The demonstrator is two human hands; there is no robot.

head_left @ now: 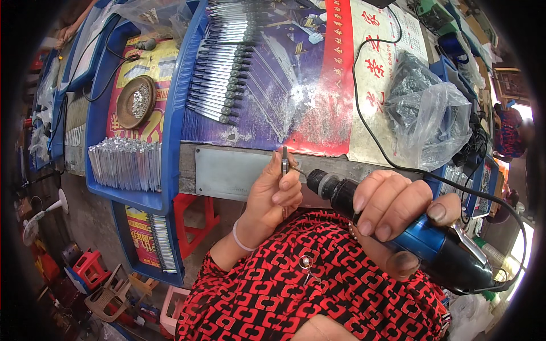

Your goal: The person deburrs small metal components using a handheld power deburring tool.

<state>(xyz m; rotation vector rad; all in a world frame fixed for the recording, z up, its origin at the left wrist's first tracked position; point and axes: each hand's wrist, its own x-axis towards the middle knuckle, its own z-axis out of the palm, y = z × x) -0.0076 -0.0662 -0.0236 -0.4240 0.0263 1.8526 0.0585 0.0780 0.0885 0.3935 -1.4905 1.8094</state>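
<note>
Near the bench's front edge my left hand [277, 190] pinches a small, narrow metal piece [285, 161], held upright between thumb and fingers. My right hand [392, 213] wraps round a blue and black corded electric screwdriver [424, 241]. Its thin bit [300, 171] points left and reaches the piece beside my left fingertips; whether it touches is too small to tell. On the bench beyond, a row of slim metal rods with dark round ends [222, 85] lies side by side.
At left, a blue tray [175, 113] holds a round brown dish [136, 102] of small shiny parts and a bundle of flat metal strips [125, 165]. Clear plastic bags [435, 119] lie at right. A black cord [356, 96] crosses the bench. A red stool [196, 227] stands below.
</note>
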